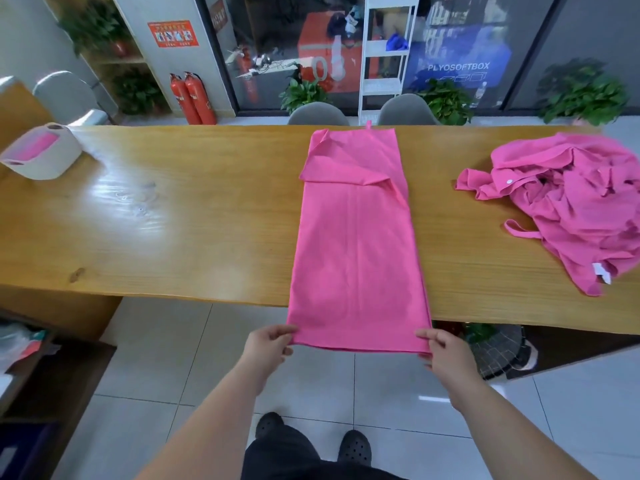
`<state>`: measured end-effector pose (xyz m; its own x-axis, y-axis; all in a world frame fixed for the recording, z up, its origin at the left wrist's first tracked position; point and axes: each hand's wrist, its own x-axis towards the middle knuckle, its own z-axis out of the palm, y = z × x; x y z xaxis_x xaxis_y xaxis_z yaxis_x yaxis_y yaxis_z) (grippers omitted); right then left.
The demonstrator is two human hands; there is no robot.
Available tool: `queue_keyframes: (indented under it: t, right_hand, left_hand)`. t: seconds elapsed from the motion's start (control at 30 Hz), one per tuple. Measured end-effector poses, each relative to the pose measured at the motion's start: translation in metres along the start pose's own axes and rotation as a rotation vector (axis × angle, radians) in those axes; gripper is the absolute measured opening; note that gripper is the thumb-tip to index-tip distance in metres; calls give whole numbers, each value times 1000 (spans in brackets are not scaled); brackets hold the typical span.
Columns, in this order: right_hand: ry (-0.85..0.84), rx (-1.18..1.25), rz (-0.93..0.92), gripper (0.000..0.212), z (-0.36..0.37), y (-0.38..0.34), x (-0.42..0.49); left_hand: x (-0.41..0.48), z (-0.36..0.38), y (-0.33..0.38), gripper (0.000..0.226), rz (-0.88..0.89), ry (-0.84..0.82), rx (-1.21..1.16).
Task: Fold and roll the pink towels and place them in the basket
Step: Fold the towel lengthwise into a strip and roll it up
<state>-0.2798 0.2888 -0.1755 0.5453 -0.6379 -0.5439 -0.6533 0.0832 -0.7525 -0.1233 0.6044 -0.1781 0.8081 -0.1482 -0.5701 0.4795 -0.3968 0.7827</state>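
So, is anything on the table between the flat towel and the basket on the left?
Nothing visible. Only bare table lies between the towel, held at its near corners by the left hand and right hand, and the basket. The heap of towels lies on the other side, at the right.

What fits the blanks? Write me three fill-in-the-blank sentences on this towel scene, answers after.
The left hand and right hand each pinch a near ____ of the flat towel. The crumpled towels lie to its ____. The white basket on the table already holds something ____.
Answers: corner; right; pink.
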Motion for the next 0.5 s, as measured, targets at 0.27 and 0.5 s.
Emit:
queue_keyframes:
  t: [0.27, 0.5]
  right_hand:
    - [-122, -67, -20, 30, -13, 0, -7]
    - [-152, 777, -230, 31, -45, -117, -22]
  left_hand:
    - [5, -22, 10, 21, -2, -103, 119]
    - [0, -41, 120, 36, 342, -186, -491]
